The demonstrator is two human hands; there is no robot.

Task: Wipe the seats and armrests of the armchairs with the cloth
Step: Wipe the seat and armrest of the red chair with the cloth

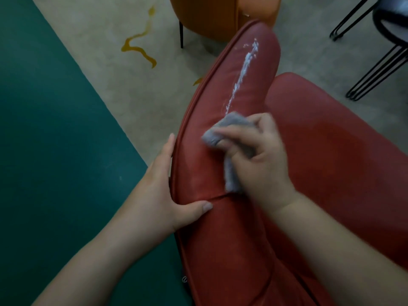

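Armrest step in hand: the right hand (257, 149) is curled shut around a bunched grey cloth (223, 131), pressing it down on top of the red armrest (220, 164) of the red armchair, roughly mid-length, just past a cross seam. The left hand (163, 191) lies flat and open, holding nothing, braced on the outer side of the same armrest with the fingers along the piping and the thumb laid over the seam (steadying, by the look of it). A white foamy streak (245, 65) runs from right at the leading edge of the cloth up toward the far rounded end of the armrest, so most of the mess looks not yet wiped. The seat (331, 140) sits to the right of the armrest, with no streak that I can see on the visible part. Next move, I'd judge: push the cloth forward along the streak toward the far tip, keep pressure on, follow the curve of the pad, probably a second pass for the splatter near the end. The left hand may need to slide up to keep bracing. An orange armchair (220, 16) stands beyond on the pale carpet (99, 51), apart from the red one, likely later work. Task seems early.
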